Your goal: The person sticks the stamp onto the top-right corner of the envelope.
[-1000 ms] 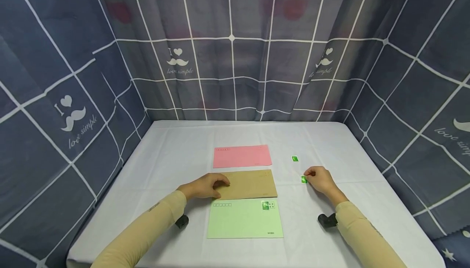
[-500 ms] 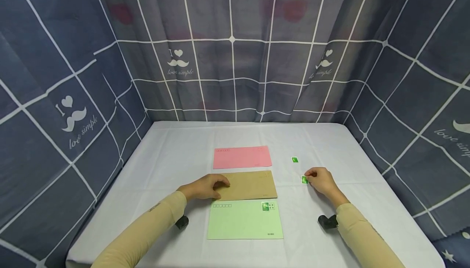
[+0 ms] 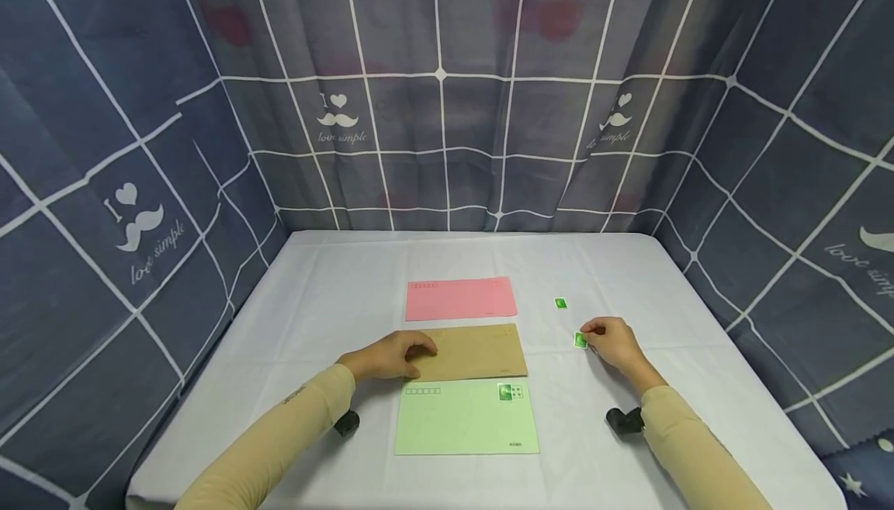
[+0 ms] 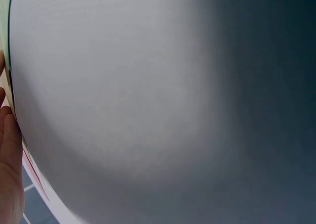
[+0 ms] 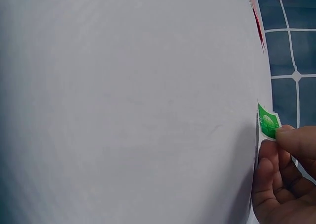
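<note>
My left hand (image 3: 388,355) rests on the left end of a brown envelope (image 3: 483,351), thumb and forefinger spread apart on the paper. In the left wrist view only part of that hand (image 4: 10,157) shows at the left edge. My right hand (image 3: 613,341) pinches a small green postage stamp (image 3: 580,340) between thumb and forefinger, to the right of the brown envelope. The right wrist view shows this stamp (image 5: 267,121) raised at a tilt, its toothed white edge visible beside the thumb. A second green stamp (image 3: 561,303) lies farther back on the table.
A light green envelope (image 3: 466,425) lies in front of the brown one, with a green stamp (image 3: 505,392) at its upper right. Behind is a pink envelope (image 3: 461,300). A white cloth covers the table (image 3: 335,285); dark checked curtains (image 3: 468,114) enclose its back and sides.
The stamp in my right hand has come slightly up and to the right and shows a little more between the fingers. My left hand and the envelopes stay in place.
</note>
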`<state>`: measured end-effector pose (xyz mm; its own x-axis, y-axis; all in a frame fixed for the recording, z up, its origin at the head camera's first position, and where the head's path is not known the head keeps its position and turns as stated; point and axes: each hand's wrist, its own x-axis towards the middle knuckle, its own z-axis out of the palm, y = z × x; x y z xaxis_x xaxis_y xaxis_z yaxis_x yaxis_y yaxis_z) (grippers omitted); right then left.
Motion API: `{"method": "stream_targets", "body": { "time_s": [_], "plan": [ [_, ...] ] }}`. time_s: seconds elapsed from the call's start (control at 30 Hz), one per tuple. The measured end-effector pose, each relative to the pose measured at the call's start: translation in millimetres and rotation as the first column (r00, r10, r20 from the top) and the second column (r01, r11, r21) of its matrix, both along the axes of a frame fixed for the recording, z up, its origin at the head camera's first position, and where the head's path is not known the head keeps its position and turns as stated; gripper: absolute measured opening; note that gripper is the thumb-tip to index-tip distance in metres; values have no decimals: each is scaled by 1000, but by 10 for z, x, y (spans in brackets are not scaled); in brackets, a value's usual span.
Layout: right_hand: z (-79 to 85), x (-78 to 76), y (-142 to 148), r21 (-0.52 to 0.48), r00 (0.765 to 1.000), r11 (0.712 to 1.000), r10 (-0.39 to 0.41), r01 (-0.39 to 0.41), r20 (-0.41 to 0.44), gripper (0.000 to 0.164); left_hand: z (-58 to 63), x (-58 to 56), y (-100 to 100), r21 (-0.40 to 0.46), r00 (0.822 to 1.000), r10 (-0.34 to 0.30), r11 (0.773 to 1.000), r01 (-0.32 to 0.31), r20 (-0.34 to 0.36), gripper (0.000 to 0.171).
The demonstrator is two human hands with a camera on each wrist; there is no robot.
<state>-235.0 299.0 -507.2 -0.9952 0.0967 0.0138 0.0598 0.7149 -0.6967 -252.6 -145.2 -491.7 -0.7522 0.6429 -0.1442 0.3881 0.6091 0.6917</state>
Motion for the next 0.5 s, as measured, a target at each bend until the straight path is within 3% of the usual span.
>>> {"method": "stream_targets", "body": {
  "time_s": [0.5],
  "plan": [
    [5, 8, 14, -86, 1000, 996, -16, 16, -5, 14, -11, -10, -12, 2, 1000, -6, 1000, 6, 4, 44]
  ]
}}
